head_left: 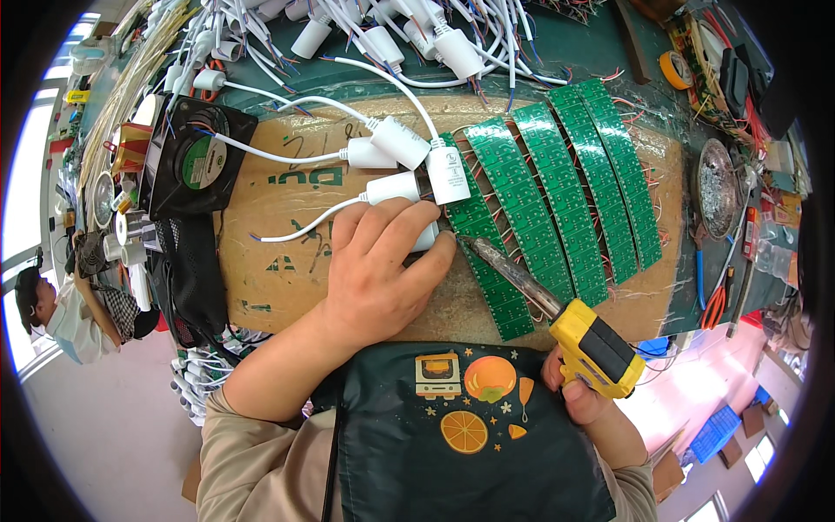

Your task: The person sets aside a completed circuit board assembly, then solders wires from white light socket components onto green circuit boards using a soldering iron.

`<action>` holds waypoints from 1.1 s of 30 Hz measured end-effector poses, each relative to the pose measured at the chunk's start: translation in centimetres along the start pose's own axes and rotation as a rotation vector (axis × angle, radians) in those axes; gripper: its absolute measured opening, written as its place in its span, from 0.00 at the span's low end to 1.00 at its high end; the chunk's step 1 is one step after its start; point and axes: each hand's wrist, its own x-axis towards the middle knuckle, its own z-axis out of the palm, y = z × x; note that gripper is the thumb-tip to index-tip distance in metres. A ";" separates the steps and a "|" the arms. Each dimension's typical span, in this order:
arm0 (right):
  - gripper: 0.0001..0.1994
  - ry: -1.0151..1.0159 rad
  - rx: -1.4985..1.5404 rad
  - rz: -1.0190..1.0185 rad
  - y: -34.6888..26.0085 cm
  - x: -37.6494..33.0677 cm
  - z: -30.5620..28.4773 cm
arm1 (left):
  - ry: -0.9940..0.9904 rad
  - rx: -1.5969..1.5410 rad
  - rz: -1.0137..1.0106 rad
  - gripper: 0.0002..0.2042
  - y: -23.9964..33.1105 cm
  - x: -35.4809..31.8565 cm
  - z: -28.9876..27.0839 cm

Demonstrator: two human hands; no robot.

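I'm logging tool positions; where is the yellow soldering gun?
In the head view, the yellow soldering gun is right of centre, held in the right hand, its tip at the leftmost green circuit strip.

Pretty clearly a workshop, the electronics-assembly kind. Green circuit-board strips [524, 200] lie on the right half of a brown cardboard sheet [283, 300], and a yellow soldering iron [600, 348] pokes over its near edge. Beyond the sheet: loads of white cabled fittings [457, 54]. At its left, a black fan [193, 161]; right, a dish [715, 152] of silvery bits.
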 end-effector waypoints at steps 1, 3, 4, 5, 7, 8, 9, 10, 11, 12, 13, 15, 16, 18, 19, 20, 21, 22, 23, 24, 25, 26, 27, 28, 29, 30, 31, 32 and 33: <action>0.17 0.012 0.009 -0.006 -0.2 0.1 0.2 | 0.001 0.004 0.001 0.16 0.0 0.0 0.0; 0.17 0.022 0.016 -0.011 -0.2 0.2 0.2 | -0.001 0.005 -0.001 0.16 0.0 0.0 0.0; 0.17 0.016 0.022 -0.005 0.0 0.2 0.1 | -0.002 0.005 -0.001 0.17 0.0 0.0 0.0; 0.17 0.010 0.028 0.001 0.2 0.1 0.0 | -0.002 0.006 -0.003 0.17 0.0 0.0 0.0; 0.17 0.007 0.050 -0.011 0.5 -0.2 -0.2 | -0.002 0.002 0.002 0.16 0.0 0.0 0.0; 0.18 0.005 0.072 -0.022 0.6 -0.4 -0.2 | -0.001 0.004 0.000 0.16 0.0 0.0 0.0; 0.18 0.005 0.071 -0.022 0.7 -0.6 -0.2 | -0.002 0.009 0.001 0.16 0.0 0.0 -0.1; 0.20 0.006 0.156 -0.001 0.8 -0.9 -0.2 | -0.002 0.014 0.003 0.16 0.0 0.1 -0.1; 0.24 0.007 0.241 0.020 0.9 -1.1 -0.2 | -0.001 0.014 0.002 0.16 0.0 0.1 -0.1; 0.24 0.007 0.240 0.020 1.2 -1.3 -0.4 | 0.000 0.015 0.004 0.16 0.0 0.1 0.0; 0.27 -0.025 0.288 0.010 1.4 -1.4 -0.5 | 0.002 0.016 0.006 0.16 0.0 0.1 0.0; 0.31 -0.056 0.334 -0.001 1.0 -1.0 -0.3 | -0.003 0.018 0.004 0.16 0.0 0.1 -0.2; 0.31 -0.020 0.325 -0.042 -0.1 -0.1 0.4 | -0.013 0.020 0.002 0.15 0.1 0.1 -0.1; 0.30 0.016 0.302 -0.048 -1.3 0.8 0.9 | -0.014 0.023 -0.002 0.16 0.1 0.1 -0.1; 0.30 0.016 0.302 -0.049 -1.3 0.9 1.0 | -0.015 0.024 -0.003 0.16 0.1 0.0 -0.1; 0.37 0.026 0.269 -0.049 -1.1 1.0 1.0 | -0.015 0.024 -0.003 0.16 0.1 0.0 -0.1; 0.44 0.037 0.236 -0.050 -1.1 1.1 1.0 | -0.016 0.026 -0.003 0.16 0.1 0.0 -0.1; 0.44 0.037 0.236 -0.051 -1.2 1.1 1.0 | -0.017 0.028 -0.002 0.16 0.1 0.0 -0.1; 0.42 0.017 0.271 -0.033 -1.3 1.2 1.1 | -0.017 0.029 -0.002 0.16 0.1 0.0 -0.1; 0.41 -0.002 0.306 -0.015 -1.4 1.3 1.2 | -0.019 0.028 -0.005 0.16 0.1 0.0 -0.2; 0.41 -0.002 0.305 -0.017 -1.4 1.4 1.4 | -0.022 0.027 -0.008 0.16 0.1 0.1 -0.2; 0.40 0.001 0.331 -0.036 -1.3 1.5 1.7 | -0.021 0.027 -0.007 0.16 0.1 0.1 -0.3; 0.39 0.003 0.358 -0.055 -1.3 1.6 2.0 | -0.022 0.031 -0.007 0.16 0.2 0.1 -0.3; 0.39 0.003 0.358 -0.056 -1.4 1.8 2.1 | -0.022 0.035 -0.007 0.16 0.2 0.1 -0.3; 0.39 -0.032 0.375 -0.051 -1.7 2.2 2.2 | -0.022 0.036 -0.006 0.16 0.2 0.1 -0.3; 0.39 -0.067 0.390 -0.047 -1.9 2.5 2.3 | -0.027 0.039 -0.006 0.16 0.2 0.1 -0.4; 0.39 -0.068 0.390 -0.048 -1.9 2.6 2.3 | -0.031 0.043 -0.006 0.15 0.1 0.1 -0.4; 0.39 -0.076 0.389 -0.040 -1.8 2.7 2.4 | -0.031 0.044 -0.006 0.15 0.1 0.1 -0.4; 0.40 -0.084 0.387 -0.034 -1.8 2.7 2.4 | -0.036 0.046 -0.007 0.15 0.1 0.2 -0.5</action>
